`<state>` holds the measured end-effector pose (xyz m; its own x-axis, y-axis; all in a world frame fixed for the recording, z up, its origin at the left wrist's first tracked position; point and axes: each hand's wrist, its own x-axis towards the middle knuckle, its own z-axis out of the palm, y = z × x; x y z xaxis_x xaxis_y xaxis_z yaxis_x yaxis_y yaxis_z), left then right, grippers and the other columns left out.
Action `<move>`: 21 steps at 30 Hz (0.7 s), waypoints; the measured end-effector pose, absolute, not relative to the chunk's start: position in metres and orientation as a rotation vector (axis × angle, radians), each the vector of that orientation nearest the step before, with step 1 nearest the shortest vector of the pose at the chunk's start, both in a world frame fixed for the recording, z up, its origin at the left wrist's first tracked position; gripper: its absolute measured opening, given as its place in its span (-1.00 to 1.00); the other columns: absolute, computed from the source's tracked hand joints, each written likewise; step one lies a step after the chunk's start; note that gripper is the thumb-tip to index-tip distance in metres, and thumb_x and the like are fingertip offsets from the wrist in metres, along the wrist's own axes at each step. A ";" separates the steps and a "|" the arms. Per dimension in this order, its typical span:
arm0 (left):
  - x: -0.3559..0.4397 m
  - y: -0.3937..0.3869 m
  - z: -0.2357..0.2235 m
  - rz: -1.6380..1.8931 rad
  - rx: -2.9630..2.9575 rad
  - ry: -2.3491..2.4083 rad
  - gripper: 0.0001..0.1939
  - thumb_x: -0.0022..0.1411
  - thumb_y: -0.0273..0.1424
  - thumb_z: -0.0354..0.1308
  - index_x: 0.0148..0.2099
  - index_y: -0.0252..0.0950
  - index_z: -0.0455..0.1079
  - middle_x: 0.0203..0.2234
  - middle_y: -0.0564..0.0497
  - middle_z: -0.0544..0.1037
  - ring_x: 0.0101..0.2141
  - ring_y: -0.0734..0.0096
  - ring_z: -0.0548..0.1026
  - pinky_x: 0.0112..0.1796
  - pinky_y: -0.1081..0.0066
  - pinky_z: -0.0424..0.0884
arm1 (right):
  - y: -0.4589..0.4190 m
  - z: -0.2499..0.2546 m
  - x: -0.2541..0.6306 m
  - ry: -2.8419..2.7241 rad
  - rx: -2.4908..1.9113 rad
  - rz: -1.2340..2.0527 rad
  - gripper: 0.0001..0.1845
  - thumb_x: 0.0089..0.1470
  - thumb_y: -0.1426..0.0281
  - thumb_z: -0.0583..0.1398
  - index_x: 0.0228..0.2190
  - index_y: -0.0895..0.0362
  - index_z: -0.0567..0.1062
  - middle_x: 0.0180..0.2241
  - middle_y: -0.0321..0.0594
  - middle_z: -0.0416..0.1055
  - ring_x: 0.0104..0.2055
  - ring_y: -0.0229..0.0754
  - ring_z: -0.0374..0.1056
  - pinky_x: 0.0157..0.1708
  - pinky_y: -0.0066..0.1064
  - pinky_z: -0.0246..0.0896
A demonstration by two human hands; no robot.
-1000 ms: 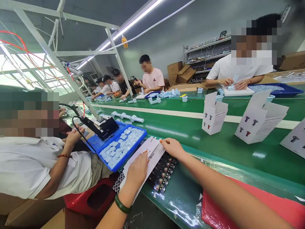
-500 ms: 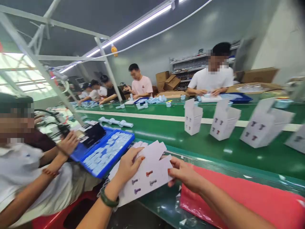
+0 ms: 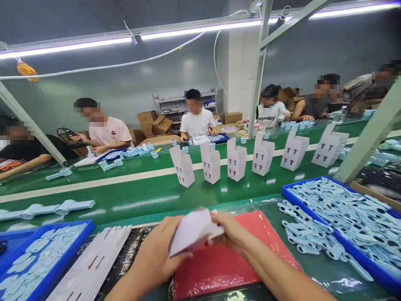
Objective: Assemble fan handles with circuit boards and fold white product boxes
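Note:
A small white carton (image 3: pixel 191 230), partly folded and a little blurred, is held between my two hands above a red sheet (image 3: pixel 219 267). My left hand (image 3: pixel 166 246) grips its left side, thumb underneath. On the other side my right hand (image 3: pixel 228 230) has its fingers closed on the carton's right end. The printed face of this carton cannot be made out. At my lower left lies a stack of flat white cartons (image 3: pixel 97 259) with small printed pictures.
Several white boxes (image 3: pixel 236 161) with raised lids line the green conveyor (image 3: pixel 134 200). Blue trays of light-blue parts (image 3: pixel 341 217) flank me, with loose light-blue pieces (image 3: pixel 305 234) beside the right one. A slanted post (image 3: pixel 372 129) rises at right. People sit across the belt.
My view has swung to the right. The flat carton my hands held is now partly folded open between them, over the red sheet.

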<state>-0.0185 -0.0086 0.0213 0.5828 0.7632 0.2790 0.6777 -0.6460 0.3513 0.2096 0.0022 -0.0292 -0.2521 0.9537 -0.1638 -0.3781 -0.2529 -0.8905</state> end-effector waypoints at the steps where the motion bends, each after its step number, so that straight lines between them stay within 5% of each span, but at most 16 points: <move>1: -0.014 -0.004 0.026 0.696 2.537 1.244 -0.33 0.11 -0.20 0.34 0.23 -0.14 0.24 0.05 -0.12 0.47 -0.01 0.06 0.49 -0.04 0.14 0.45 | -0.004 -0.022 0.215 -0.923 -0.895 1.607 -0.53 0.10 0.01 0.18 -0.18 0.14 0.53 -0.30 -0.14 0.53 -0.39 -0.15 0.45 -0.29 -0.23 0.43; 5: 0.006 0.002 0.045 1.011 2.365 1.229 -0.31 0.06 -0.18 0.39 0.20 -0.11 0.24 0.05 -0.05 0.46 -0.02 0.14 0.48 -0.05 0.21 0.45 | -0.029 -0.001 0.224 -1.187 -0.823 0.697 -0.59 0.23 0.18 0.20 0.08 -0.02 0.43 0.08 -0.10 0.40 0.11 -0.04 0.34 0.12 -0.13 0.27; 8: 0.023 -0.003 0.046 1.145 2.359 1.167 -0.30 0.04 -0.14 0.40 0.19 -0.12 0.25 0.02 -0.05 0.49 -0.06 0.16 0.50 -0.08 0.24 0.48 | -0.040 0.001 0.217 -1.430 -0.772 0.165 -0.57 0.25 0.39 0.17 0.14 -0.02 0.41 0.09 -0.09 0.39 0.15 0.00 0.29 0.15 -0.09 0.22; 12: 0.031 -0.004 0.033 1.257 2.487 1.117 -0.27 0.04 -0.04 0.38 0.19 -0.15 0.27 0.01 -0.09 0.50 -0.06 0.10 0.52 -0.11 0.22 0.52 | -0.044 0.002 0.209 -1.432 -0.670 0.213 -0.75 0.31 0.27 0.11 -0.03 0.02 0.48 -0.16 -0.13 0.51 -0.03 -0.03 0.37 0.02 -0.10 0.27; 16: 0.029 0.008 0.021 1.343 2.645 1.091 -0.24 0.03 0.00 0.36 0.20 -0.19 0.27 0.00 -0.12 0.51 -0.08 0.06 0.53 -0.16 0.22 0.54 | -0.040 0.003 0.207 -1.249 -0.620 0.445 -0.71 0.31 0.14 0.11 -0.30 0.03 0.51 -0.38 -0.22 0.41 -0.25 -0.13 0.31 -0.22 -0.27 0.26; 21: 0.031 0.017 0.009 1.503 2.878 0.845 -0.24 0.11 -0.18 0.36 0.30 -0.16 0.19 0.01 -0.15 0.51 -0.06 0.05 0.53 -0.05 0.16 0.51 | -0.034 -0.002 0.207 -1.099 -0.587 0.582 -0.72 0.28 0.29 0.16 0.01 -0.07 0.47 -0.17 -0.20 0.39 -0.15 -0.15 0.36 -0.12 -0.27 0.32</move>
